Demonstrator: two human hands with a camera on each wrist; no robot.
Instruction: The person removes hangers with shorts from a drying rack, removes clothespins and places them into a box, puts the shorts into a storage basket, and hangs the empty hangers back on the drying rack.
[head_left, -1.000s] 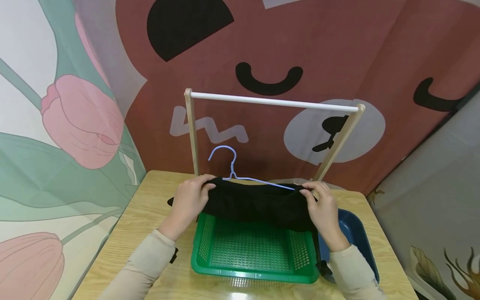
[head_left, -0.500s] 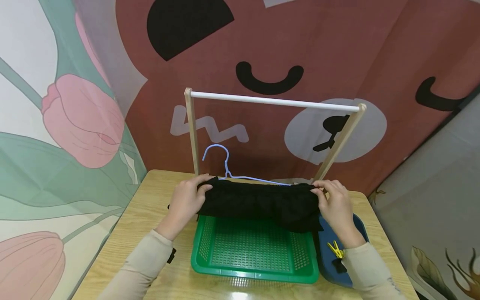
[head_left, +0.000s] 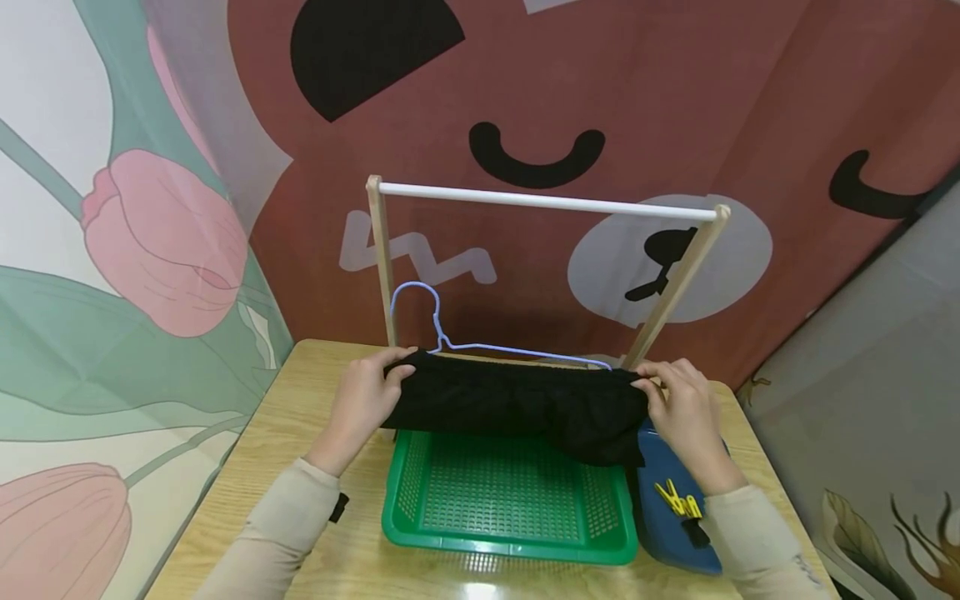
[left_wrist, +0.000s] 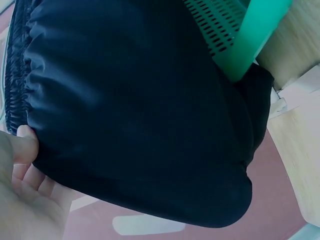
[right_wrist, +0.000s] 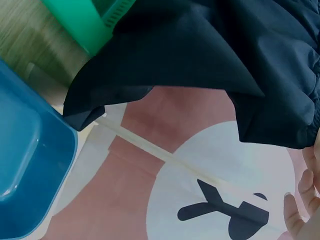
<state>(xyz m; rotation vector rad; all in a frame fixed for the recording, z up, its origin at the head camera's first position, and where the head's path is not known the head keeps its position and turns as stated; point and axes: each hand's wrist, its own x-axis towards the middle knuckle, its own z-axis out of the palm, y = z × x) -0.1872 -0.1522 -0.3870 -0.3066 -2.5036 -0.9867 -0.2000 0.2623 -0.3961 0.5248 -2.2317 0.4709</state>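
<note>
A black elastic-waist garment [head_left: 510, 400] is stretched wide over the far part of the green basket. My left hand [head_left: 363, 400] pinches the left end of its waistband between thumb and fingers. At the opposite end, my right hand [head_left: 686, 408] pinches the other corner. Gathered elastic shows by my left thumb in the left wrist view, where the black cloth [left_wrist: 125, 110] hangs down. A light blue hanger [head_left: 517, 350] stands behind the waistband, its hook up at the left and its lower part hidden by the cloth.
The green basket [head_left: 510, 550] sits at the table's middle. A blue basin [head_left: 667, 542] right of it holds yellow clothespins [head_left: 678, 500] and something black. Behind stands a rack with a white rod [head_left: 547, 202] and wooden posts, close to a printed wall covering.
My right hand has moved right, and my left slightly left, pulling the waistband wider. The hanger has shifted left and a little up. The yellow clothespins have come into view beside my right forearm.
</note>
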